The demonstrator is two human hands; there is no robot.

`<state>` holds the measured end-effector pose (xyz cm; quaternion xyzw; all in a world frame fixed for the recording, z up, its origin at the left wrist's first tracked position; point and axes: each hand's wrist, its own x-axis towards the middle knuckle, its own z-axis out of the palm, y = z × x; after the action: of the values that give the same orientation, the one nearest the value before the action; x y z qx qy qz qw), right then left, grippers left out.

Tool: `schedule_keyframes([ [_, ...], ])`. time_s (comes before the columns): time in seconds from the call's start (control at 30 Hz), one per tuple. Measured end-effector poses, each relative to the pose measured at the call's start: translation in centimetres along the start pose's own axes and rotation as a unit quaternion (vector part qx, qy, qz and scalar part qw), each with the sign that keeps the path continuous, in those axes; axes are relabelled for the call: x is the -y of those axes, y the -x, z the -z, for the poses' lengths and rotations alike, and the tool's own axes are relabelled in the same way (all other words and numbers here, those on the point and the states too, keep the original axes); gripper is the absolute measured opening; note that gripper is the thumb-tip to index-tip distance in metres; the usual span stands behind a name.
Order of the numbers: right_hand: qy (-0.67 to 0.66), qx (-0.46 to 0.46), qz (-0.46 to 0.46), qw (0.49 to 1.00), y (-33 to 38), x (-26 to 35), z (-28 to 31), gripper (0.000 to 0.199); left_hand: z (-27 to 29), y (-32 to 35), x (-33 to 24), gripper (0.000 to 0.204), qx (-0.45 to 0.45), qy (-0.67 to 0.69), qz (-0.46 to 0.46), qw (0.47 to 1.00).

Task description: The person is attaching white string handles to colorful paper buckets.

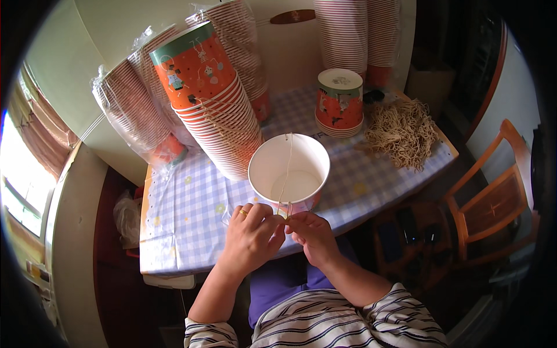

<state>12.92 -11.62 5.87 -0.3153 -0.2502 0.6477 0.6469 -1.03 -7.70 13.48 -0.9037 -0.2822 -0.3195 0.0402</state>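
Observation:
A paper bucket [264,171] with a white inside stands at the near edge of the table, its mouth tilted toward me. A thin tan cord [288,165] runs from a hole in its far rim across the mouth to the near rim. Just in front of that rim, my left hand [250,232] is closed, fingertips pinching the cord. My right hand [313,233] pinches it close beside the left, fingertips nearly touching. The exact loop or knot between the fingers is too small to make out.
A tall leaning stack of orange paper buckets [223,130] stands left of the bucket. Behind are plastic-wrapped stacks [130,107]. A short upside-down stack [339,107] and a heap of tan cords [403,133] lie right on the checked tablecloth [197,214]. A wooden chair [493,203] is at right.

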Motion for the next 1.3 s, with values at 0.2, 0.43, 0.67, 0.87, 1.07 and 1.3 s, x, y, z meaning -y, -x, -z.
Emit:
schedule_keyframes([
  [0.2, 0.019, 0.015, 0.003, 1.000, -0.3, 0.2, 0.5, 0.014, -0.3, 0.5, 0.0, 0.015, -0.006, 0.004, 0.027, 1.000],
  [0.43, 0.023, 0.006, 0.020, 1.000, -0.7, 0.5, 0.4, 0.015, -0.9, 0.5, -0.1, 0.020, -0.027, 0.031, 0.042, 0.998],
  [0.67, 0.015, 0.020, -0.006, 1.000, -0.9, 0.6, 0.4, 0.013, -1.9, 1.3, 0.3, 0.024, -0.077, 0.122, 0.034, 0.989],
  [0.87, -0.035, 0.034, -0.042, 0.998, -0.9, 0.5, 1.0, 0.013, -2.6, 2.0, 0.5, 0.028, -0.074, 0.174, 0.068, 0.980],
  [1.07, -0.049, 0.044, -0.053, 0.996, -0.9, 0.6, 1.1, 0.014, -3.0, 2.2, 0.3, 0.027, -0.102, 0.200, 0.052, 0.973],
  [1.3, 0.012, 0.035, -0.001, 0.999, -0.7, 0.8, 0.8, 0.018, -2.9, 2.2, -0.1, 0.028, -0.101, 0.172, 0.085, 0.976],
])
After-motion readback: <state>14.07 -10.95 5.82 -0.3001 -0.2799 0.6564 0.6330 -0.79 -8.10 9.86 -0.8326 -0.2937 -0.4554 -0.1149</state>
